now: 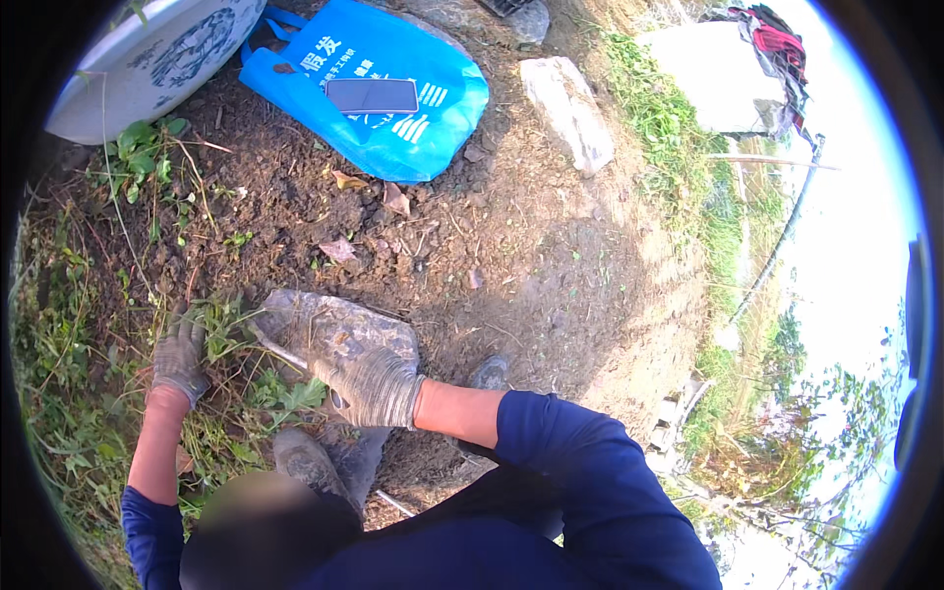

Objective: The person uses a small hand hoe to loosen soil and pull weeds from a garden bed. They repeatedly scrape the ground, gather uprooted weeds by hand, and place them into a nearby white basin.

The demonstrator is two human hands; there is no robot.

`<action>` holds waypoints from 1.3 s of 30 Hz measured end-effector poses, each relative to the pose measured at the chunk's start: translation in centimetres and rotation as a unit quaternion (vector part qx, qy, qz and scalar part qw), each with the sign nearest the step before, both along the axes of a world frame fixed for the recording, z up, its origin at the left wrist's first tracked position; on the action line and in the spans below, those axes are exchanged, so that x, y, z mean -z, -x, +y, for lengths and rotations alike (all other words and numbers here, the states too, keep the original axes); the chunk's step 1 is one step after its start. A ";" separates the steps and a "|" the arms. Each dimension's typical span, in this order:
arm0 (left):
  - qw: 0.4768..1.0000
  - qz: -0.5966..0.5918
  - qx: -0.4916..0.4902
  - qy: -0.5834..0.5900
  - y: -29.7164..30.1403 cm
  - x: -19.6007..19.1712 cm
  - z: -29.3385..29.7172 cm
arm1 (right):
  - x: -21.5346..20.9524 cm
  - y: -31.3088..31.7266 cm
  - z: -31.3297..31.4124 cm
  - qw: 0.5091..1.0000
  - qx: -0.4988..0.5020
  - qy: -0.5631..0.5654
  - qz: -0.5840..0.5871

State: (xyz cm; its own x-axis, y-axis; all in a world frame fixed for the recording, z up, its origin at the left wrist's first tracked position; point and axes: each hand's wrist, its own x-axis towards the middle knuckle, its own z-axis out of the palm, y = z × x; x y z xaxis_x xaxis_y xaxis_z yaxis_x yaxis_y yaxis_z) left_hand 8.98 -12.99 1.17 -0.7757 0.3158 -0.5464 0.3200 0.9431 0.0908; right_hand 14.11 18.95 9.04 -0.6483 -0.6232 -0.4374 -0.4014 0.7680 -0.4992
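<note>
My left hand [180, 360], in a grey knit work glove, reaches into the green weeds [221, 329] on the left with its fingers stretched out. My right hand [372, 385], gloved alike, is closed around the handle of a sickle-like hand tool [283, 354]. A thin metal edge of the tool points toward the weeds; most of its handle is hidden by the glove. Just beyond the right hand lies a flat grey stone [369, 332]. Leafy stems stand between my two hands.
A blue bag [423, 147] lies on the soil with a phone [372, 96] on top. Upper left is a white basin [128, 74] with a blue pattern. A long pale stone block [567, 113] lies farther right. My boots [307, 460] are close below my hands.
</note>
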 end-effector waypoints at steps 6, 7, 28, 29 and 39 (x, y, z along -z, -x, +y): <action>0.996 -0.075 -0.017 0.036 -0.2 1.4 0.1 | -1.7 1.7 1.6 0.979 -0.024 0.111 0.168; 0.996 -0.085 -0.004 0.031 -0.1 1.2 0.2 | -2.4 2.1 2.2 0.970 -0.033 0.113 0.212; 0.932 -0.297 -0.163 0.130 -15.5 -7.3 -6.1 | -5.5 5.0 0.6 0.988 0.093 0.111 -0.057; 0.943 -0.262 -0.160 0.131 -15.0 -7.3 -5.9 | -5.2 5.2 -1.0 0.986 0.124 0.087 -0.063; 0.991 0.019 -0.065 0.118 -1.7 -5.7 -5.4 | 4.1 2.4 -11.9 0.975 0.059 0.215 -0.024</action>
